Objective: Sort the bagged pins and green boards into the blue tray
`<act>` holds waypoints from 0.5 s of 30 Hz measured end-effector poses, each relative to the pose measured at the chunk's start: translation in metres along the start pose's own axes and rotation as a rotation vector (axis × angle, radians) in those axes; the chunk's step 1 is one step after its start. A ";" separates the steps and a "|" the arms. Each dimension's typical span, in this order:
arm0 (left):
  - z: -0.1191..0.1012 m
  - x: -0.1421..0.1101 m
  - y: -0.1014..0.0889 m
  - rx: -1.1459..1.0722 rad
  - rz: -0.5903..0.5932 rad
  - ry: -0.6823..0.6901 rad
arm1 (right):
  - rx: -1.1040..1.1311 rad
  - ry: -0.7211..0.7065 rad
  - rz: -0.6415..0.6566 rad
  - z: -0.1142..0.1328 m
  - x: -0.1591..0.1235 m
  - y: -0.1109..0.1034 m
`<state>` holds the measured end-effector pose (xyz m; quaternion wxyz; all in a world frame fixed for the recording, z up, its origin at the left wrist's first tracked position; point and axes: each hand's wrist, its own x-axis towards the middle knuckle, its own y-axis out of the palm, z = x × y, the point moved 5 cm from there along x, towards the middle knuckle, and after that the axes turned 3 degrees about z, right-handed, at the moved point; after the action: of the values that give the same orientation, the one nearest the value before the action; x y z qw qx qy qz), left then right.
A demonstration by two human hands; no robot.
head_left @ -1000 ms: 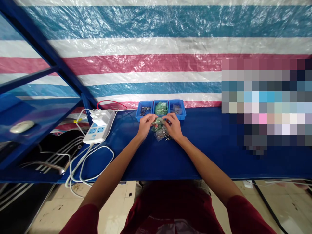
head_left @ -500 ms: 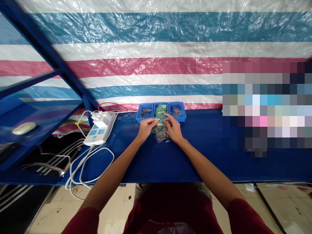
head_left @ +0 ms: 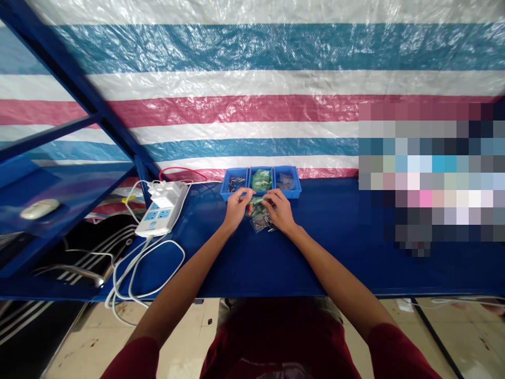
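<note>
My left hand (head_left: 236, 207) has its fingers closed at the left edge of a small green packet (head_left: 257, 200), just in front of the bins. On the opposite side, my right hand (head_left: 281, 208) pinches the packet, its fingertips bent inward. Below and between the hands lies a heap of small clear bags (head_left: 259, 223) and loose thin metal pieces (head_left: 271, 227), partly covered by my right hand. Behind them, the middle blue bin (head_left: 261, 170) holds more green packets. Dark metal pieces lie in the left blue bin (head_left: 225, 188), and small clear bags in the right blue bin (head_left: 296, 185).
A white power strip (head_left: 154, 225) with plugged-in chargers stands left on the blue table (head_left: 252, 268), its white cables (head_left: 136, 263) looped beside it. A blue metal frame (head_left: 74, 79) rises at the left. Striped sheeting (head_left: 236, 108) hangs behind. The right side is blurred out.
My right hand's fingers have drawn back from the middle bin and curled in on the green packet. My left fingers have lifted and shifted slightly. The bins stay in place.
</note>
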<state>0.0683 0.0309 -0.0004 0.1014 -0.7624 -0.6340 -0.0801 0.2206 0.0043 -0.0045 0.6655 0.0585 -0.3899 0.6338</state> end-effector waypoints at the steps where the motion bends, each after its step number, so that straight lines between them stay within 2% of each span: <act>1: 0.000 0.001 -0.001 0.018 -0.003 0.023 | 0.004 0.016 -0.007 -0.001 0.000 0.000; 5: -0.002 0.002 -0.003 0.120 -0.006 0.133 | 0.078 0.132 -0.027 -0.009 0.001 0.001; 9: -0.001 0.002 -0.001 0.078 0.011 0.071 | 0.177 0.204 -0.037 -0.010 -0.001 -0.001; 15: 0.000 0.001 -0.003 -0.078 -0.043 0.023 | 0.098 0.035 0.010 0.005 0.000 -0.002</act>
<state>0.0651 0.0323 0.0004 0.0772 -0.7512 -0.6452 -0.1158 0.2201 0.0009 -0.0001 0.6655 0.0783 -0.3470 0.6562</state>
